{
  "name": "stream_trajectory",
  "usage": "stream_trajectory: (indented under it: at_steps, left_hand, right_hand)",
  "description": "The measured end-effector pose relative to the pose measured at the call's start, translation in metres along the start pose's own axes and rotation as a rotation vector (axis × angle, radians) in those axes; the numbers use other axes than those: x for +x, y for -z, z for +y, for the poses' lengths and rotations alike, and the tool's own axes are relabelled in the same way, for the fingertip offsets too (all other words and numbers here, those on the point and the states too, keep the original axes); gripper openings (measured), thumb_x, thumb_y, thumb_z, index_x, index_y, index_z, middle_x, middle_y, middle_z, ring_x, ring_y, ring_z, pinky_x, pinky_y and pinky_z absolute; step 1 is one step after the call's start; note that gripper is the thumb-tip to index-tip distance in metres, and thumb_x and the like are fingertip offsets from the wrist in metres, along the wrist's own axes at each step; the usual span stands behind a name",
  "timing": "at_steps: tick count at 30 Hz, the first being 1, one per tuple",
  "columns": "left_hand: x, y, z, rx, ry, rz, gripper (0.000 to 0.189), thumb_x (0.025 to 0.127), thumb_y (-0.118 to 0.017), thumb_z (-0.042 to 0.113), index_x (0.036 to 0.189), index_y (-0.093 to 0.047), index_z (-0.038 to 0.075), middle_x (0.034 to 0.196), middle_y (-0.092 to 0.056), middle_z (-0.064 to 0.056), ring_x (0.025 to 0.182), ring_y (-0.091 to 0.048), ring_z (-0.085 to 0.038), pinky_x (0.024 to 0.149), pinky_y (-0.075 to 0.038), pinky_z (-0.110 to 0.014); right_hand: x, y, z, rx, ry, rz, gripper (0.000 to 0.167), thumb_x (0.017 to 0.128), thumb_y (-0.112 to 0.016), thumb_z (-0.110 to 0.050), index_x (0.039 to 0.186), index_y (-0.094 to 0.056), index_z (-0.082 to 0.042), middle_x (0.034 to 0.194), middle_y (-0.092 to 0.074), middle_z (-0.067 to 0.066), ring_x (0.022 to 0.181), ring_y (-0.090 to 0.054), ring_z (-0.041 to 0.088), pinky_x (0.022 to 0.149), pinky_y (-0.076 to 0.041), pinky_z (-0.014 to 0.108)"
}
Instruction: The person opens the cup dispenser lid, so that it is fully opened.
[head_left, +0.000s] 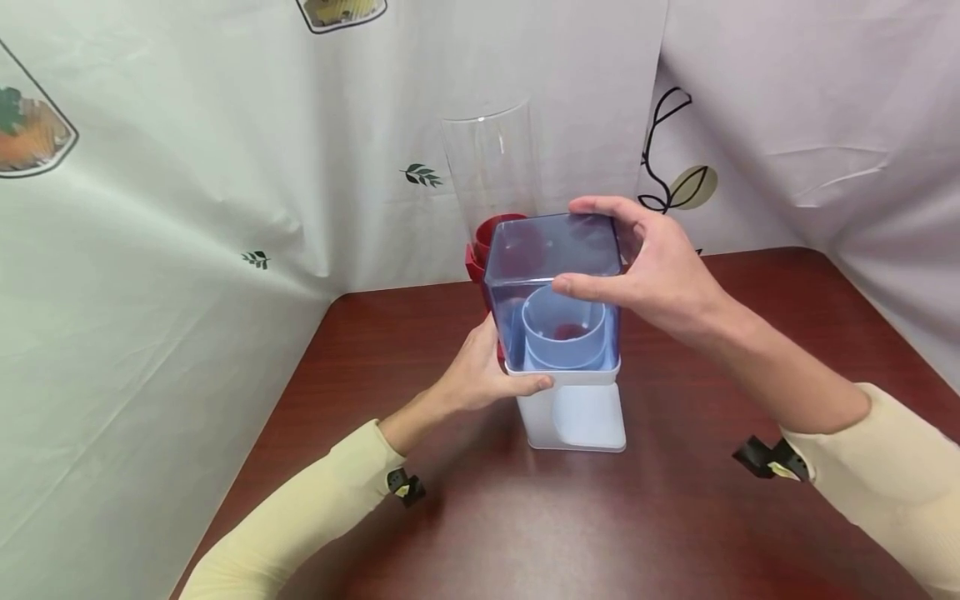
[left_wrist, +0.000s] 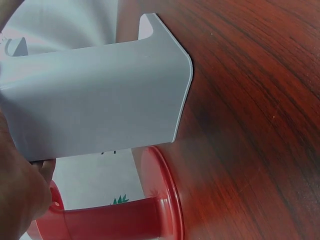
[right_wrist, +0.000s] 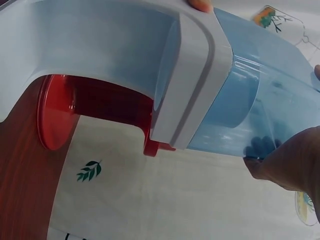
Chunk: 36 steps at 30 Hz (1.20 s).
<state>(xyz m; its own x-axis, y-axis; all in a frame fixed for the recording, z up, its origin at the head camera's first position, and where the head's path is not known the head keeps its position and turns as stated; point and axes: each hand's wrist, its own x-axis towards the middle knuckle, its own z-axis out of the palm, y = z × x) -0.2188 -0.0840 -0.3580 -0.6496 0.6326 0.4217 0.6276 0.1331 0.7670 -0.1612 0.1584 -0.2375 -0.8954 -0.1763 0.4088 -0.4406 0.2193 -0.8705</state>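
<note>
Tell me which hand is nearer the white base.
Left. The left hand touches the white base, gripping it at its upper rim; the right hand is higher up, holding the blue cover above the base.

We note a plain, pale yellow left sleeve (head_left: 307,500) and matching right sleeve (head_left: 885,479); we record a small, angular black left device (head_left: 397,478) and similar right device (head_left: 765,458); both show yellowish patches (head_left: 784,472).

A smooth white plastic stand (head_left: 587,418), upright, with a flat foot. On top of the stand, meeting its rim, a translucent blue square-sided plastic container (head_left: 543,250); a round, open-topped collar (head_left: 564,352) shows inside.
</note>
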Motion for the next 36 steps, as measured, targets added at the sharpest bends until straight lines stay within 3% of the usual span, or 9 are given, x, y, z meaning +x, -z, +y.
stream_trajectory:
  at_steps: [14,23,31,36]
  left_hand:
    - [-0.001,0.0,0.0,0.006,0.019,-0.007,0.088,0.073,-0.087,0.036,0.144,-0.035,0.032,0.131,-0.056,0.008,0.114,-0.058,-0.015,0.088,-0.055,-0.036]
    - [-0.001,0.0,-0.001,0.051,-0.01,0.02,0.088,0.072,-0.087,0.039,0.143,-0.038,0.031,0.128,-0.059,0.011,0.112,-0.059,-0.013,0.09,-0.054,-0.035]
    - [-0.004,-0.001,-0.002,0.057,0.037,0.033,0.091,0.071,-0.087,0.038,0.145,-0.036,0.028,0.128,-0.058,0.009,0.111,-0.058,-0.014,0.088,-0.055,-0.038]
    - [-0.006,0.0,-0.001,0.048,0.055,0.057,0.094,0.069,-0.089,0.029,0.146,-0.036,0.024,0.13,-0.056,0.005,0.114,-0.056,-0.015,0.09,-0.054,-0.038]
  right_hand:
    - [-0.005,-0.003,-0.004,-0.061,0.056,0.003,0.071,0.075,-0.09,-0.021,0.137,-0.056,-0.017,0.118,-0.062,0.002,0.099,-0.063,0.021,0.079,-0.057,0.03]
    - [0.006,0.007,-0.001,0.1,0.003,0.015,0.06,0.081,-0.084,-0.014,0.135,-0.058,-0.009,0.119,-0.063,0.015,0.103,-0.061,0.029,0.086,-0.051,0.027]
    - [0.004,0.008,-0.005,0.079,0.041,0.03,0.063,0.079,-0.085,-0.012,0.136,-0.057,-0.01,0.117,-0.064,0.012,0.102,-0.062,0.028,0.087,-0.051,0.027]
    - [0.003,0.01,-0.004,0.139,0.067,0.043,0.062,0.08,-0.084,-0.005,0.135,-0.057,-0.01,0.123,-0.06,0.014,0.105,-0.06,0.03,0.089,-0.05,0.026]
